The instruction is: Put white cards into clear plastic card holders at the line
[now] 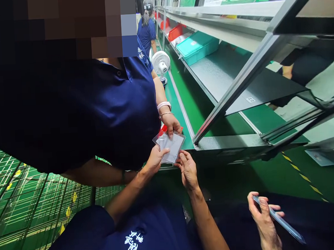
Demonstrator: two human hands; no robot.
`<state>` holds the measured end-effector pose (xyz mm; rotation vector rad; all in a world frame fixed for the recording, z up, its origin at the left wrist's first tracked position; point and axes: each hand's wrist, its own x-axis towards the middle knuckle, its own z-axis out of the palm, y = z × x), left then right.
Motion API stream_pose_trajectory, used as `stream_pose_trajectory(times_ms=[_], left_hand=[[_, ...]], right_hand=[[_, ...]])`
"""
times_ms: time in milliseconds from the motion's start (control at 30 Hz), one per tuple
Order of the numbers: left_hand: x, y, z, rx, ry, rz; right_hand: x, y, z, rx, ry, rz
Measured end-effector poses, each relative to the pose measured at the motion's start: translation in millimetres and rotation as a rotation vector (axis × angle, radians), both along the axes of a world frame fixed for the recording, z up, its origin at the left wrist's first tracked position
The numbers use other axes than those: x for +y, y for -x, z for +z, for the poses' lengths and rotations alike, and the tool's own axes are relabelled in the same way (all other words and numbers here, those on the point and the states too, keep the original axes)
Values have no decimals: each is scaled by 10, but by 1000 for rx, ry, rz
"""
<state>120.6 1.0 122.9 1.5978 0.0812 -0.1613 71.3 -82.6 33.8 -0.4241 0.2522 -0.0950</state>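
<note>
The person's left hand (pixel 155 159) pinches the lower left edge of a small stack of clear, rectangular plastic sleeves (pixel 172 146), with the thumb laid across the top sheet and the fingers closed beneath. The right hand (pixel 188 170) is loosely curled, its fingertips touching the stack's lower right corner; whether it grips cannot be told. The sleeves are held in the air just off the end of the green conveyor table (pixel 180 113), between the person and a co-worker. The co-worker's hand (pixel 171 123), wearing a white wristband, presses down on the stack's top edge, where a bit of red plastic (pixel 164 129) shows behind it. At lower right, another hand (pixel 262 213) holds a slim, flat grey card (pixel 284 223). Further along the table stand a small white desk fan (pixel 160 63) and, on the sloping metal shelf (pixel 237 76), a teal plastic bin (pixel 198 45).
</note>
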Motion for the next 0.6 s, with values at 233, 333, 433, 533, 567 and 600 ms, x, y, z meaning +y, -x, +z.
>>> stream_pose_trajectory(times_ms=[233, 333, 433, 533, 567, 600], left_hand=[[-96, -39, -12, 1, 40, -50], [-80, -62, -9, 30, 18, -78], [28, -15, -82, 123, 5, -95], [209, 146, -251, 245, 2, -95], [266, 201, -306, 276, 9, -86], [310, 235, -346, 298, 26, -72]], right_hand=[[-34, -16, 9, -6, 24, -10], [-43, -5, -28, -10, 25, -11], [-15, -27, -78, 2, 45, -3], [-4, -41, -99, 37, 101, -3], [-21, -28, -97, 51, 127, -12], [-52, -2, -90, 65, 153, -26]])
